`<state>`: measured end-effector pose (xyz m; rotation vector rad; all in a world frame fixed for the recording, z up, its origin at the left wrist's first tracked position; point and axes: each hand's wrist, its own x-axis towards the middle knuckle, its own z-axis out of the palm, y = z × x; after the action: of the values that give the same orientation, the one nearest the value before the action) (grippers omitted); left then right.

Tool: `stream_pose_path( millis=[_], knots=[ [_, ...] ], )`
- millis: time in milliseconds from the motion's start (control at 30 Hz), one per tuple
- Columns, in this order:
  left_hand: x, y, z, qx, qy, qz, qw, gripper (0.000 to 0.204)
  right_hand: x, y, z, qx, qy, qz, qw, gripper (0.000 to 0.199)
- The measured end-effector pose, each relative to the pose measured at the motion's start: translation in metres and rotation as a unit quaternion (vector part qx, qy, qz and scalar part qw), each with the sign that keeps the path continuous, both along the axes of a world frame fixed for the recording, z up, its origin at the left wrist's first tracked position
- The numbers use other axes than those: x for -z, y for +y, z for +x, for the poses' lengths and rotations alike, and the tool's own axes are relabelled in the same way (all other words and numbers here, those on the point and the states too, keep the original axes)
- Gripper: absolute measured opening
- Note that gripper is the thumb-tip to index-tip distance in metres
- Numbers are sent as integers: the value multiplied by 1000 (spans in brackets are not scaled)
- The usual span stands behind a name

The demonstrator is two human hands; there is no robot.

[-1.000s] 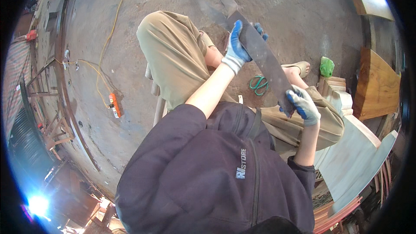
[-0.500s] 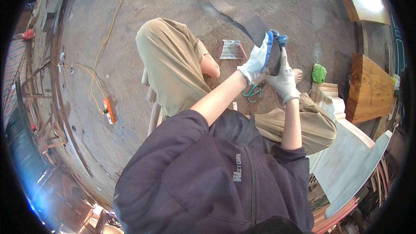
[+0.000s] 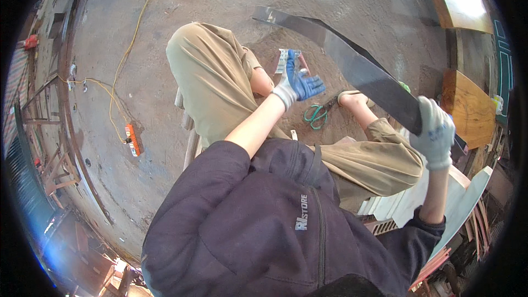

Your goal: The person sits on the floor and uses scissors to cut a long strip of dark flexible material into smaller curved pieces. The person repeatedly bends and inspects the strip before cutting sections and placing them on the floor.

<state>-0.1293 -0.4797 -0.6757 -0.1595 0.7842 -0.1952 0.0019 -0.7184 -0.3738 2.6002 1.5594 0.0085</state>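
A long, dark sanding belt (image 3: 357,66) stretches from the upper middle of the view down to the right, its two layers lying apart along the far edge. My right hand (image 3: 433,132), in a whitish glove, is closed round its near end, over my right knee. My left hand (image 3: 301,83), in a white glove with a blue palm, holds nothing, fingers spread and palm up. It partly covers a small printed sheet (image 3: 281,61) on the floor. Green-handled scissors (image 3: 315,116) lie on the floor between my legs, near my foot.
An orange power strip (image 3: 133,139) with a yellow cord (image 3: 127,55) lies on the floor at left. Wooden blocks (image 3: 468,107) and pale boards (image 3: 465,209) stand along the right side. Behind the belt, a green bag (image 3: 405,86) barely shows.
My right hand has swung right and toward me, drawing the sanding belt out across the view. My left hand has let go of it, moved slightly left and nearer me, and opened.
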Motion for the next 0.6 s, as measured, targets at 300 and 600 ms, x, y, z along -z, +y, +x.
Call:
stream_pose_path(
  millis=[300, 600],
  knots=[
    [-3, -31, 79, -89, -54, 32, 994, 34, -44, -69, -38, 23, -32, -26, 999, 59],
    [-74, 118, 96, -178, -117, 241, 947, 13, -4, -121, -4, 138, 61, 23, 988, 50]
  ],
)
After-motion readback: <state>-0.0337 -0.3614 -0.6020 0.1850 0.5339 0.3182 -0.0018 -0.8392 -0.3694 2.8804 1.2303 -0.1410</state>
